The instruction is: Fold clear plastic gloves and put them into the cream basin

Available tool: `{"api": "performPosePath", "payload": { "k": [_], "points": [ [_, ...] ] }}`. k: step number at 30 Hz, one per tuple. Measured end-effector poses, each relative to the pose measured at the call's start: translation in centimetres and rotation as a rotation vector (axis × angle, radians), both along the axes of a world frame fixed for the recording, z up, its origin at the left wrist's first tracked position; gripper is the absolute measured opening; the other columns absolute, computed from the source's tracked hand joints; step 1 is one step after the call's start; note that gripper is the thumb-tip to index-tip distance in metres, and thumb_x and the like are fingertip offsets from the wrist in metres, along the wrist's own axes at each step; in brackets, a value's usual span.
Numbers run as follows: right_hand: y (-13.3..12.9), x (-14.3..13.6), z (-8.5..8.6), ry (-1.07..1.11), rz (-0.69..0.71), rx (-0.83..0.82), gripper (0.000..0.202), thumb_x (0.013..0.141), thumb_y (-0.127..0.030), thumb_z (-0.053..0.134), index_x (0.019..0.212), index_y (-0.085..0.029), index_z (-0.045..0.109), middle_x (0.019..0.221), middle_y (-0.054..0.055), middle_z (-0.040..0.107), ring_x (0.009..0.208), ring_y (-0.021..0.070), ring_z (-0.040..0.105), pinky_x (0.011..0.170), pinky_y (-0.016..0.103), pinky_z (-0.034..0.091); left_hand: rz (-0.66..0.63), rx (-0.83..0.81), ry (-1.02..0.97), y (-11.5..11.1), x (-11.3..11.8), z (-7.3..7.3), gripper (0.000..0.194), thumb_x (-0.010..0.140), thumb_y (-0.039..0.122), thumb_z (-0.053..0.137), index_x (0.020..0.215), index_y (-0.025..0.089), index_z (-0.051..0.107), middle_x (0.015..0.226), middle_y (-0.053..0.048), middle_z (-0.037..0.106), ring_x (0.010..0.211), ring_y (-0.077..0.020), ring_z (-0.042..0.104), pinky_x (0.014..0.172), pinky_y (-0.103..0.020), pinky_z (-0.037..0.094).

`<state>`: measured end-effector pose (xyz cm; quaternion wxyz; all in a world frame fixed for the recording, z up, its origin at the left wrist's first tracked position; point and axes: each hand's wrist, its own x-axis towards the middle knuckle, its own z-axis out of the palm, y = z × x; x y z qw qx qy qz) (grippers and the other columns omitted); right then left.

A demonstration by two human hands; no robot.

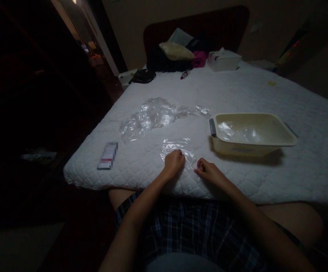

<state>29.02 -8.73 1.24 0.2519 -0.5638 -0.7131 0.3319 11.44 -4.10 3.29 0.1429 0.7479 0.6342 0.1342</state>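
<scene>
A small clear plastic bag (177, 144) lies spread on the white quilted bed in front of me. My left hand (174, 163) rests over its middle, fingers curled closed on the film. At the bag's near right corner, my right hand (208, 169) pinches the edge between thumb and fingertips. Beyond both hands stretches a heap of crumpled clear plastic bags (158, 113). To the right of my right hand stands a cream plastic bin (245, 149) with grey handles; some clear plastic film (237, 132) lies inside it.
A phone (108, 156), its screen blurred out, lies on the bed (141, 170) at the left. Farther back are a white box (224, 61), a beige pillow-like bundle (176, 51), a pink roll (199, 59), a small bottle (184, 74) and a black bag (143, 76).
</scene>
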Motion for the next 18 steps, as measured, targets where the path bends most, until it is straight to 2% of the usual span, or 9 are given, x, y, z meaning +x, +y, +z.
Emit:
{"api": "performPosePath", "payload": {
  "k": [4, 7, 12, 15, 18],
  "points": [
    [-0.4, 0.2, -0.4, -0.036, -0.023, 0.019, 0.016, 0.074, -0.036, 0.056, 0.072, -0.021, 0.049, 0.056, -0.002, 0.055, 0.051, 0.0130, 0.049, 0.047, 0.022, 0.028, -0.039, 0.051, 0.043, -0.3, 0.2, -0.2, 0.021, 0.085, 0.025, 0.041, 0.098, 0.019, 0.056, 0.096, -0.006, 0.059, 0.083, -0.0169, 0.056, 0.070, -0.025, 0.039],
    [-0.6, 0.4, -0.5, -0.080, -0.020, 0.032, 0.017, 0.075, -0.037, 0.056, 0.070, -0.021, 0.052, 0.057, -0.001, 0.056, 0.051, 0.0127, 0.049, 0.047, 0.023, 0.027, -0.116, 0.091, 0.064, -0.4, 0.2, -0.5, 0.024, 0.086, 0.025, 0.040, 0.105, 0.020, 0.053, 0.105, -0.007, 0.054, 0.085, -0.0164, 0.056, 0.068, -0.025, 0.039],
    [-0.6, 0.7, 0.2, -0.094, 0.050, -0.029, 0.029, 0.075, -0.047, 0.055, 0.063, -0.020, 0.054, 0.058, 0.001, 0.057, 0.052, 0.0132, 0.049, 0.047, 0.023, 0.029, -0.225, 0.097, 0.127, -0.3, 0.2, -0.9, 0.025, 0.088, 0.026, 0.034, 0.093, 0.019, 0.058, 0.101, -0.007, 0.053, 0.086, -0.0170, 0.055, 0.069, -0.026, 0.039],
    [-0.1, 0.9, 1.1, -0.018, 0.005, -0.032, 0.037, 0.077, -0.052, 0.050, 0.061, -0.019, 0.053, 0.056, 0.000, 0.055, 0.052, 0.0131, 0.049, 0.048, 0.024, 0.031, -0.225, 0.095, 0.144, -0.2, 0.2, -1.0, 0.027, 0.089, 0.025, 0.032, 0.093, 0.018, 0.058, 0.098, -0.007, 0.054, 0.086, -0.0168, 0.054, 0.071, -0.027, 0.039],
    [0.6, 0.6, 2.1, 0.160, -0.081, -0.007, 0.035, 0.078, -0.050, 0.048, 0.065, -0.018, 0.055, 0.057, 0.000, 0.055, 0.054, 0.0130, 0.050, 0.049, 0.024, 0.034, -0.239, 0.099, 0.148, -0.2, 0.2, -1.0, 0.027, 0.089, 0.025, 0.032, 0.092, 0.018, 0.058, 0.097, -0.007, 0.054, 0.085, -0.0166, 0.055, 0.071, -0.027, 0.040]
  ]
}}
